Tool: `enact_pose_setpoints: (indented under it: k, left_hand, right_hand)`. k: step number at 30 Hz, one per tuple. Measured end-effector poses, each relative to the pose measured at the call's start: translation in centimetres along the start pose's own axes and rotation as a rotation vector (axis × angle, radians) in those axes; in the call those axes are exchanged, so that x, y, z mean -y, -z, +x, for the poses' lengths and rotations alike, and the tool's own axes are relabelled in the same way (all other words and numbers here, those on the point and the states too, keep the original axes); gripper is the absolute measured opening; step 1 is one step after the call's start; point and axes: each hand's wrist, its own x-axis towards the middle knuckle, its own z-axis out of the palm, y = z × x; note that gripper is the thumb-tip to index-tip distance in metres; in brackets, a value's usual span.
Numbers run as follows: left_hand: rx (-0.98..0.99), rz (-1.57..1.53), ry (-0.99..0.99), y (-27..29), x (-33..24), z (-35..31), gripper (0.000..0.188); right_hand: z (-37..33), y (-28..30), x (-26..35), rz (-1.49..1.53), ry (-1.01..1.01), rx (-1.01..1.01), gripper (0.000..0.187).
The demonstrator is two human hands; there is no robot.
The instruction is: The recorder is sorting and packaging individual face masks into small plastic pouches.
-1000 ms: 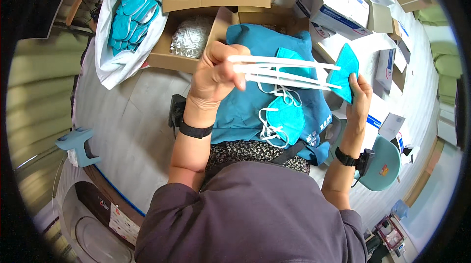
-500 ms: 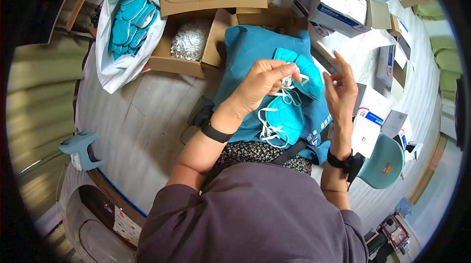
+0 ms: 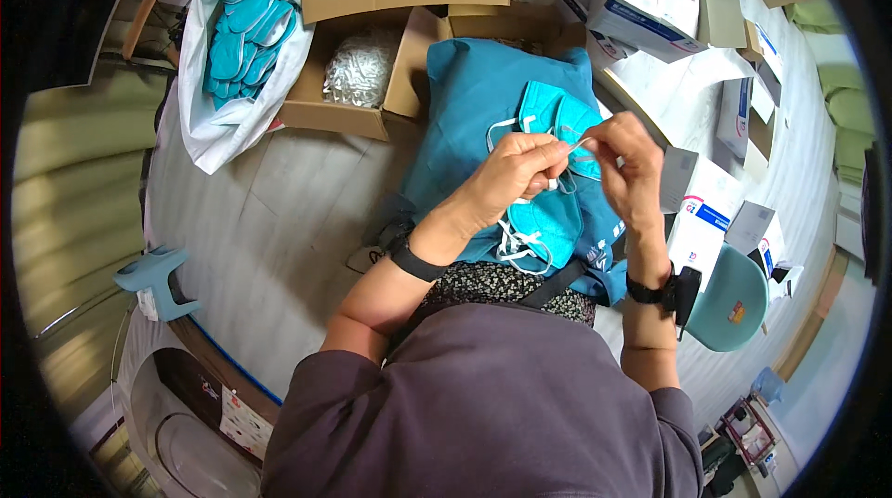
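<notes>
My left hand (image 3: pixel 511 173) is closed in a pinch over the lap, with a white strap (image 3: pixel 578 143) running out of its fingertips. The strap's other end sits in the pinch of my right hand (image 3: pixel 632 163), just to the right. Beneath and beyond the hands lies a teal face mask (image 3: pixel 557 111) with white straps. Nearer to me a second teal face mask (image 3: pixel 548 224) rests with its white straps looped at the left. Both lie on a blue cloth (image 3: pixel 465 98) spread over my lap. My fingers hide part of the upper mask.
At the far left stands a white sack (image 3: pixel 200 117) of teal mask pieces. Beside it a cardboard box (image 3: pixel 334 119) holds a clump of white straps (image 3: pixel 358 75). Printed white boxes (image 3: pixel 650 33) stand at the right, with a pale green stool (image 3: pixel 729 303) closer to me.
My right hand has come left and inward, from loosely spread fingers to a pinch on the strap. The left hand has shifted slightly nearer to me.
</notes>
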Motion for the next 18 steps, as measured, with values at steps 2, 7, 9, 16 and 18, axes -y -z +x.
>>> enact_pose_setpoints:
  k: [2, 7, 9, 16, 18]
  left_hand:
    - [-0.023, 0.01, 0.017, -0.5, 0.6, -0.4, 0.035]
    - [-0.046, 0.072, 0.103, 0.1, 0.8, -2.8, 0.035]
    - [-0.07, 0.094, 0.14, 0.7, 0.4, -4.2, 0.035]
    - [-0.064, -0.015, 0.193, 2.5, 0.9, -7.5, 0.035]
    - [-0.023, -0.19, 0.16, 3.0, 2.1, -6.4, 0.033]
  right_hand:
    - [0.4, 1.1, -1.8, -0.143, 0.083, -0.037, 0.011]
    - [0.6, 2.9, -3.8, -0.223, 0.085, -0.044, 0.008]
    - [0.6, 2.9, -4.6, -0.228, 0.045, -0.069, 0.007]
    - [0.2, 2.5, -6.2, -0.182, -0.052, -0.1, 0.008]
    - [0.4, 0.2, -4.2, -0.117, 0.01, -0.025, 0.008]
